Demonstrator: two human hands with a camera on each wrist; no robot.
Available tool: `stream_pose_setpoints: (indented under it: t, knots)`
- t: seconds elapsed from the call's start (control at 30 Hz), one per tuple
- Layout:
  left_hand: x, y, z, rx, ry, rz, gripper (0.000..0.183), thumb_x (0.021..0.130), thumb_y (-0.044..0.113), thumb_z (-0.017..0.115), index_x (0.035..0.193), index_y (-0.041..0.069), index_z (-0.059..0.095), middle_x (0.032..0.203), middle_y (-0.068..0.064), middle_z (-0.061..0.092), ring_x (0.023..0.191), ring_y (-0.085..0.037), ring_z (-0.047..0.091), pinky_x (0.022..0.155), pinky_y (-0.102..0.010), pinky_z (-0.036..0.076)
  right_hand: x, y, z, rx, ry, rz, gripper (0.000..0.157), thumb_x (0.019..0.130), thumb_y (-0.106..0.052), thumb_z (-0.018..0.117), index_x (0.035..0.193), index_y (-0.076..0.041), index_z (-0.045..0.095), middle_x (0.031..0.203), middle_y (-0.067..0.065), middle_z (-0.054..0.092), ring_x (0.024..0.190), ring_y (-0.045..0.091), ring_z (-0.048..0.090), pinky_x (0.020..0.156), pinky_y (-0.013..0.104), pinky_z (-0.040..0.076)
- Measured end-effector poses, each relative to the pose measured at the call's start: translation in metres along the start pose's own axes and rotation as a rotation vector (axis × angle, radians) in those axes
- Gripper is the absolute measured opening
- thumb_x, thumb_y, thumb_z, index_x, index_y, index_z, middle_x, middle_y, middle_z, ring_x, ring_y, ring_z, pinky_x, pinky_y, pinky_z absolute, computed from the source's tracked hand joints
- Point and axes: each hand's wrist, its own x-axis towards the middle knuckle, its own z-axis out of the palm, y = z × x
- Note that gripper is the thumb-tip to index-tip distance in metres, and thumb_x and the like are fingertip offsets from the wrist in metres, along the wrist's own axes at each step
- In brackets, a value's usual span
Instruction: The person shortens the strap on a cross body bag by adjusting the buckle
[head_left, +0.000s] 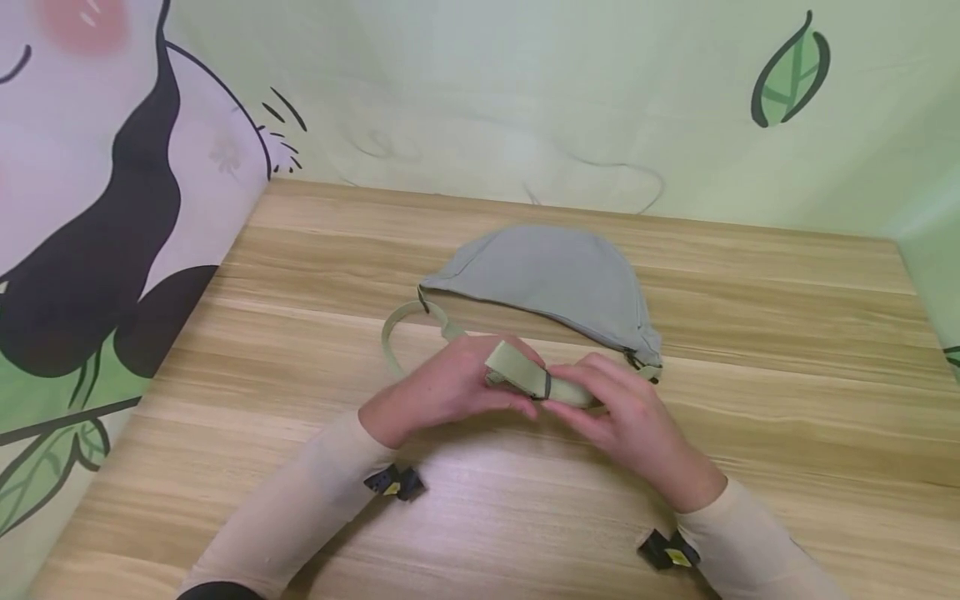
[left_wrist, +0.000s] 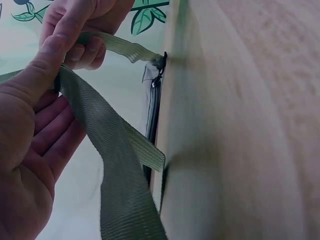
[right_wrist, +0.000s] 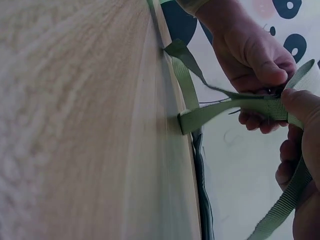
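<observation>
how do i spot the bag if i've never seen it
On the wooden table, look beyond the left hand and right hand. The bag lies there, curved edge toward the far wall: a grey half-moon, unlike the narrow green strap in those hands.

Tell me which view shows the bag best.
The head view: the bag shows from above, nearly whole. Both wrist views see it edge-on: left, a narrow strip partly behind the strap; right, a thin strip cut off at the bottom.

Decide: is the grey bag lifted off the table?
No, the grey bag lies on the wooden table, beyond the left hand and right hand, which hold the green strap.
</observation>
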Motion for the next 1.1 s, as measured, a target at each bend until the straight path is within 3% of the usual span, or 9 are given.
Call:
stream_pose_setpoints:
  t: [0.13, 0.33, 0.53, 0.7, 0.83, 0.93, 1.1]
  knots:
    - [-0.0012, -0.0024, 0.0021, 0.057, -0.029, 0.004, 0.042, 0.084, 0.022, 0.094, 0.116, 0.009, 0.072, 0.111, -0.001, 0.079, 0.105, -0.014, 0.077, 0.099, -0.021, 0.06, -0.0018, 0.0029, 0.0008, 0.01, 0.003, 0.025, 0.043, 0.106, -0.042, 0.068, 0.113, 0.0, 0.077, 0.095, 0.008, 0.077, 0.079, 0.016, 0.068, 0.071, 0.018, 0.056]
    - [-0.0043, -0.0037, 0.0036, 0.176, -0.065, -0.045, 0.035, 0.089, 0.021, 0.09, 0.118, 0.011, 0.074, 0.107, 0.001, 0.078, 0.097, -0.011, 0.075, 0.092, -0.021, 0.062, -0.0038, 0.0059, 0.0009, 0.013, 0.043, 0.036, 0.042, 0.105, -0.04, 0.07, 0.113, 0.001, 0.077, 0.096, 0.01, 0.078, 0.08, 0.019, 0.069, 0.072, 0.018, 0.057]
    - [-0.0069, -0.0037, 0.0033, 0.28, -0.045, 0.003, 0.019, 0.094, 0.02, 0.085, 0.106, 0.008, 0.075, 0.095, 0.001, 0.073, 0.079, -0.009, 0.064, 0.078, -0.02, 0.06, -0.0017, 0.0077, 0.0013, -0.016, 0.067, -0.008, 0.05, 0.106, -0.044, 0.066, 0.119, 0.003, 0.076, 0.093, 0.01, 0.076, 0.076, 0.016, 0.063, 0.065, 0.02, 0.052]
    - [-0.0065, -0.0019, 0.0032, 0.342, -0.04, 0.02, 0.016, 0.094, 0.02, 0.085, 0.102, 0.009, 0.077, 0.096, 0.0, 0.074, 0.083, -0.01, 0.071, 0.082, -0.023, 0.063, -0.0009, 0.0059, 0.0021, -0.03, 0.052, 0.012, 0.053, 0.106, -0.047, 0.065, 0.125, 0.002, 0.075, 0.093, 0.009, 0.076, 0.077, 0.016, 0.063, 0.067, 0.021, 0.051]
    - [-0.0064, -0.0014, 0.0039, 0.352, -0.037, 0.039, 0.019, 0.094, 0.019, 0.085, 0.108, 0.009, 0.078, 0.103, 0.0, 0.076, 0.094, -0.013, 0.076, 0.089, -0.026, 0.065, -0.0011, 0.0047, 0.0032, -0.032, 0.042, 0.036, 0.052, 0.105, -0.048, 0.064, 0.123, 0.0, 0.076, 0.097, 0.009, 0.079, 0.079, 0.017, 0.065, 0.068, 0.021, 0.051]
    - [-0.0067, -0.0014, 0.004, 0.34, -0.038, 0.039, 0.017, 0.095, 0.019, 0.085, 0.106, 0.009, 0.077, 0.101, 0.0, 0.075, 0.09, -0.013, 0.074, 0.086, -0.025, 0.064, -0.0018, 0.0047, 0.0034, -0.034, 0.045, 0.043, 0.051, 0.106, -0.048, 0.064, 0.121, -0.001, 0.077, 0.096, 0.009, 0.079, 0.078, 0.016, 0.065, 0.067, 0.021, 0.051]
    - [-0.0093, -0.0028, 0.0015, 0.286, -0.051, -0.014, 0.019, 0.096, 0.018, 0.083, 0.111, 0.009, 0.077, 0.107, -0.001, 0.079, 0.097, -0.014, 0.076, 0.091, -0.026, 0.064, -0.0027, 0.0066, 0.0012, -0.02, 0.054, 0.036, 0.051, 0.106, -0.046, 0.065, 0.116, 0.002, 0.077, 0.096, 0.011, 0.079, 0.077, 0.017, 0.066, 0.068, 0.02, 0.053]
